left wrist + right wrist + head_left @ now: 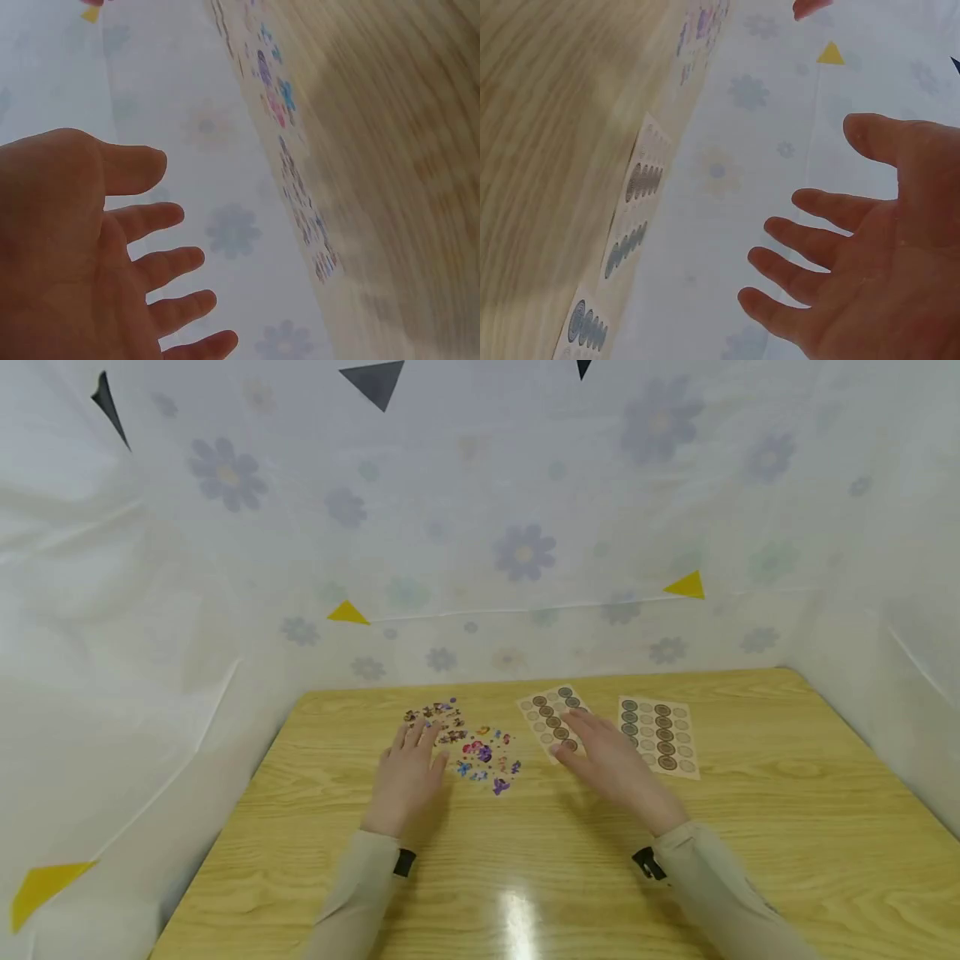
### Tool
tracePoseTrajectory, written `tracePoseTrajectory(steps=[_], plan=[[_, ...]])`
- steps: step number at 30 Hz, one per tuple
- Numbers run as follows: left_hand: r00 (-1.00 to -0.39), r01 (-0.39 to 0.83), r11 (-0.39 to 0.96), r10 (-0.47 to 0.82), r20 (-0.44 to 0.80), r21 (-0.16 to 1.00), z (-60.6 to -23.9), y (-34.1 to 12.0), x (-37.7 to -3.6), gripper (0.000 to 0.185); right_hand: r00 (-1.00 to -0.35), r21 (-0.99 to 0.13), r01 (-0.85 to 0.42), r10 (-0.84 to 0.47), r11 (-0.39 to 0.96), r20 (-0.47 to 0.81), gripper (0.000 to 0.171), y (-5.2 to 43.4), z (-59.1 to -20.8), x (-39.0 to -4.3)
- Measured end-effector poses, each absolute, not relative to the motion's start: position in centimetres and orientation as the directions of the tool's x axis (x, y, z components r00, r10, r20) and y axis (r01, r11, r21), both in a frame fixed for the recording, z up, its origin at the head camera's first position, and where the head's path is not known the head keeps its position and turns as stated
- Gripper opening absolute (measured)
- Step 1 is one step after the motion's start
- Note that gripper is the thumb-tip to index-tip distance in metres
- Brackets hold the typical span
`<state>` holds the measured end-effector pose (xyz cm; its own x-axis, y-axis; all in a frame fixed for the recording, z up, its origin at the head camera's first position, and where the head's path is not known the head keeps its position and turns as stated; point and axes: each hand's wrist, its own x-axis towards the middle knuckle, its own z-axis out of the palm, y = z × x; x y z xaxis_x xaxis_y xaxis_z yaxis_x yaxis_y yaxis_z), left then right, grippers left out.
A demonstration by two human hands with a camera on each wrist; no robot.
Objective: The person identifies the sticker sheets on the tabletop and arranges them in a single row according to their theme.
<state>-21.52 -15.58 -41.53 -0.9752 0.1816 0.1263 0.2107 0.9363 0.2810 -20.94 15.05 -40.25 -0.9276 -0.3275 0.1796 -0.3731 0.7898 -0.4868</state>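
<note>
My left hand (406, 777) hovers over the wooden table with its fingers spread, near two clusters of small colourful cartoon stickers. The brown-toned cluster (452, 737) lies just beyond its fingertips, and the pink, blue and purple cluster (484, 753) lies to its right. My right hand (611, 764) is held in the air too, covering part of a cream sheet of round dark and pale stickers (552, 722). Beside it on the right lies a second such sheet (665, 735). In both wrist views, the left palm (67, 247) and right palm (900, 255) hold nothing.
The yellow wood-grain table (480, 868) runs back to a white flower-printed curtain (465, 560). White sheeting also hangs at the left (97, 652) and right (907, 610). Yellow and dark triangles mark the curtain.
</note>
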Motion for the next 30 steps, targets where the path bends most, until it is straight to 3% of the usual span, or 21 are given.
tracePoseTrajectory(steps=[6,14,22,30], plan=[[-0.977,0.208,0.929,0.181,0.117,0.306,-41.8,-18.4,-23.8,0.053,-0.914,-0.567,-0.396,-0.37,0.723,0.166,0.062,14.1,-41.3,-22.4],[-0.954,0.292,0.872,0.238,0.18,0.394,-42.5,-21.3,-26.8,0.051,-0.877,-0.647,-0.432,-0.462,0.629,0.136,0.058,11.7,-42.5,-24.9],[-0.974,0.216,0.766,0.209,0.083,0.605,-43.4,-22.4,-29.5,0.049,-0.889,-0.768,-0.339,-0.451,0.543,0.073,0.05,9.0,-43.6,-27.0],[-0.987,0.131,0.708,0.162,0.021,0.694,-45.3,-24.1,-31.4,0.049,-0.894,-0.838,-0.282,-0.444,0.467,0.054,0.045,6.0,-43.9,-29.0]])
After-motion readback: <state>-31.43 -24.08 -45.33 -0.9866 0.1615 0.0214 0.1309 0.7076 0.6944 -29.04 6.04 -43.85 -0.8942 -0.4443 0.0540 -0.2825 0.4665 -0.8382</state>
